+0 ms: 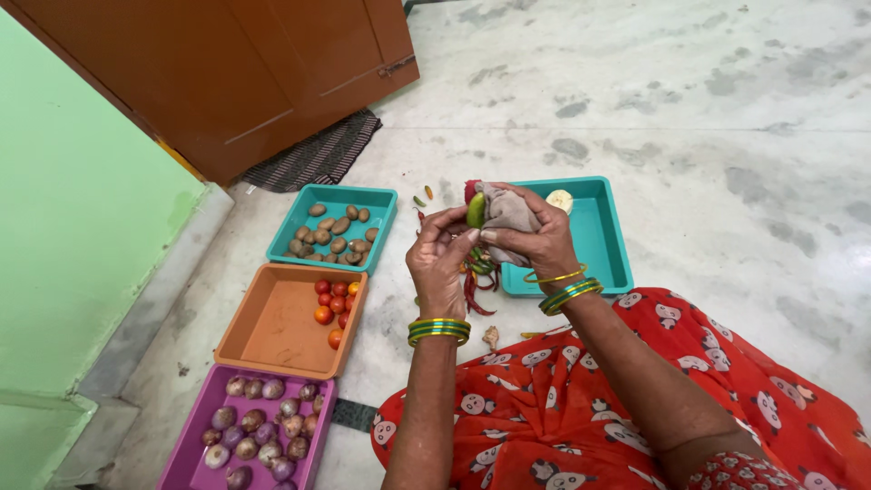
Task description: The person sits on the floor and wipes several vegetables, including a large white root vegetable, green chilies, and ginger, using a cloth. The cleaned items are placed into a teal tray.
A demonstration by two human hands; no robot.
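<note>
My left hand (442, 259) and my right hand (537, 238) meet above the floor. Between the fingers of both sits a small green chilli (475, 210). My right hand also presses a crumpled grey cloth (504, 214) against it. Below the hands lies a heap of red and green chillies (479, 277) on the floor. Just right of the hands stands a teal tray (594, 238) holding one pale round piece (560, 199).
On the left is a row of trays: a teal tray (299, 218) of brownish pods, an orange tray (272, 318) with small tomatoes, a purple tray (195, 449) with small onions. A brown door (227, 73), a dark mat (318, 154) and a green wall (63, 227) lie beyond. My red patterned garment (590, 417) covers my lap.
</note>
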